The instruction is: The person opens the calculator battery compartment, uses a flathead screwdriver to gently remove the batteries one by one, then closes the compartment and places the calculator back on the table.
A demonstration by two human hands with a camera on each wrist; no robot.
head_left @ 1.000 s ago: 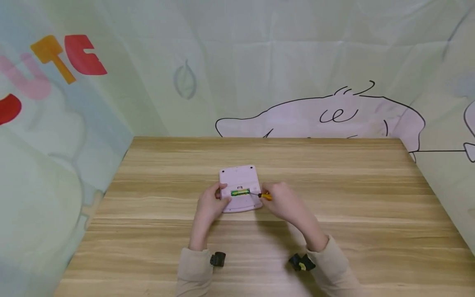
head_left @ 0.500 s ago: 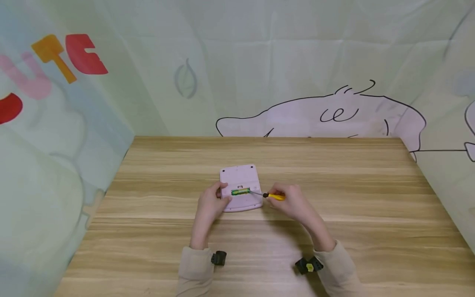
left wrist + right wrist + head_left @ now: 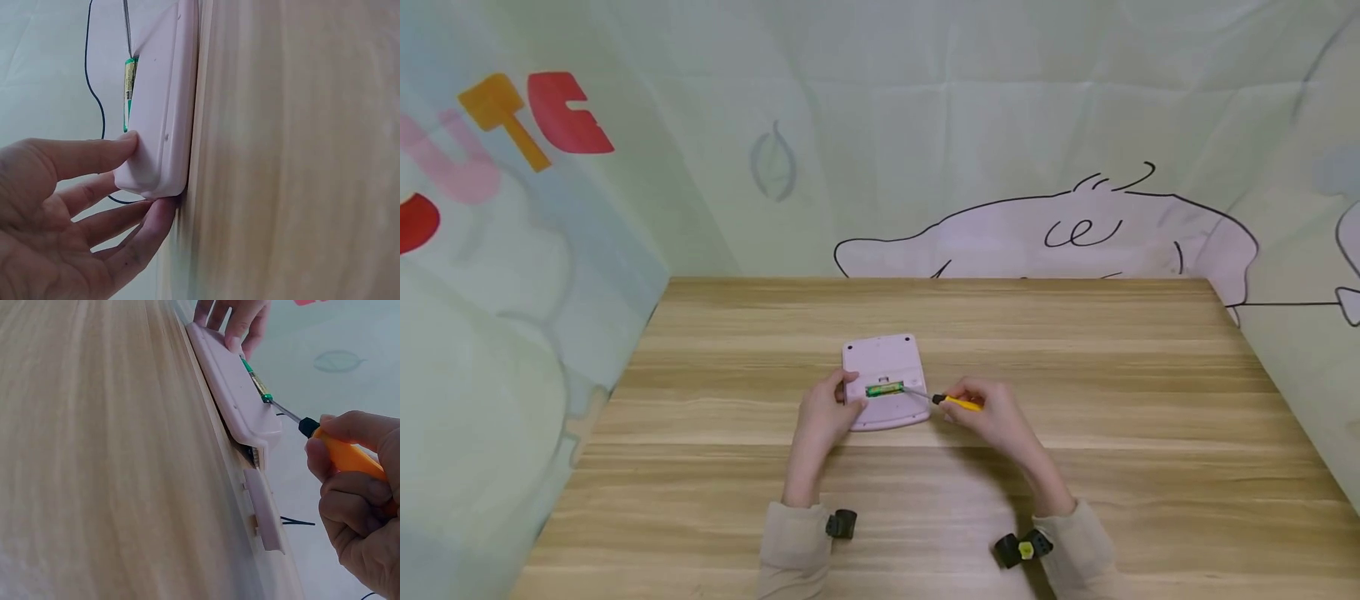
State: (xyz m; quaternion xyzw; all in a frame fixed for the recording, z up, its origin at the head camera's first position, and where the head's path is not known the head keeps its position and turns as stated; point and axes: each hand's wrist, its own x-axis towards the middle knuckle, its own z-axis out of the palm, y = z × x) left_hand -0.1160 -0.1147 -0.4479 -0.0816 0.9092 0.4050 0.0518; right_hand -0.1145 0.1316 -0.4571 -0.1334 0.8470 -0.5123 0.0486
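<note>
A pink calculator [image 3: 882, 357] lies on its face, its back turned up and its battery slot uncovered. In the slot sits a green AA-size battery [image 3: 884, 389], its near-hand end raised a little in the right wrist view. My left hand [image 3: 826, 412] grips the calculator's left side, thumb on the back and fingers along the edge [image 3: 152, 170]. My right hand [image 3: 994, 410] holds a screwdriver [image 3: 962, 403] by its orange-yellow handle [image 3: 350, 456]. The screwdriver's thin metal shaft [image 3: 287, 410] reaches to the right end of the battery.
A small pink battery cover [image 3: 264, 509] stands out beside the calculator in the right wrist view; the right hand hides it in the head view. The wooden table [image 3: 737, 317] runs back to a printed cloth backdrop [image 3: 865, 142]. Black wrist cameras [image 3: 842, 524] sit at both cuffs.
My right hand has drawn back to the right, showing more of the screwdriver's handle, then dipped slightly. The tip stays at the battery's right end. The left hand and calculator hold still.
</note>
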